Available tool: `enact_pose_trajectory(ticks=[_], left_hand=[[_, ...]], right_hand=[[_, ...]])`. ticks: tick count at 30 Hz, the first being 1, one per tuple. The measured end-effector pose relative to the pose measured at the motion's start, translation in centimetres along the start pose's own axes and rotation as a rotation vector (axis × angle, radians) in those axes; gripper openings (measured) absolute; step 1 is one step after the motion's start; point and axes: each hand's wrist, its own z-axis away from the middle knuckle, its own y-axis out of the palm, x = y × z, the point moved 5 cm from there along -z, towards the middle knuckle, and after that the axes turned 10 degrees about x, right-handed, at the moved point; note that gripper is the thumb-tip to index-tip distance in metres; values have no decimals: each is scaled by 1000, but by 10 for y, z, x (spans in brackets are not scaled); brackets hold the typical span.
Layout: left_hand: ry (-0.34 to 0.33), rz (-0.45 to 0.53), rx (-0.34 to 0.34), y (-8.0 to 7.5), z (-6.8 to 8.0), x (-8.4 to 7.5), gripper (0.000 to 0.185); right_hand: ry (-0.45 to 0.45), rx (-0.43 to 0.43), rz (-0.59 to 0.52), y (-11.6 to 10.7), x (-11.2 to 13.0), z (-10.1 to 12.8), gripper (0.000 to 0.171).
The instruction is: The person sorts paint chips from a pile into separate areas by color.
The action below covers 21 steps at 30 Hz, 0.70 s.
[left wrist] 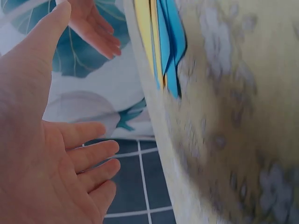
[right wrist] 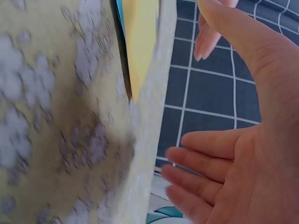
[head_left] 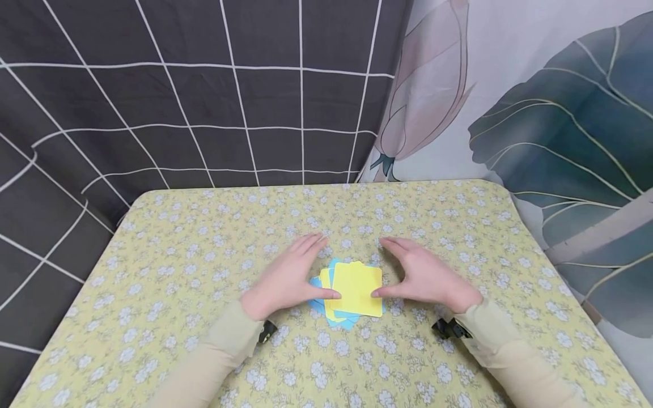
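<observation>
Two hands flank your card stack (head_left: 355, 288) — left hand (head_left: 288, 279) at nine o'clock, right hand (head_left: 424, 276) at three — fingers wide, thumbs touching its edges.

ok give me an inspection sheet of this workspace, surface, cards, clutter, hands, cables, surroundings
surface: table under a yellow cloth with small white flowers.
job's things: loose pile of square cards, yellow on top, blue ones fanned out beneath, lying flat at mid-table.
clutter: nothing seen.
grippers: left hand and right hand flank the pile, fingers straight, thumbs at its left and right edges; neither lifts a card.
cables: nothing seen; a small black device sits at each wrist.
surroundings: dark grid-patterned curtain behind and to the left, leaf-print curtain to the right.
</observation>
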Motion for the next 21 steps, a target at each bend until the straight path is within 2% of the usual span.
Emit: enact_pose_trajectory(ticks=[9, 15, 21], left_hand=[[107, 38, 106, 20, -10, -18, 116], [106, 78, 170, 27, -13, -20, 119], [123, 92, 170, 28, -13, -23, 107]], right_hand=[[-9, 44, -16, 15, 12, 4, 117], [-14, 61, -47, 22, 14, 6, 119], [-46, 46, -57, 24, 13, 9, 108]])
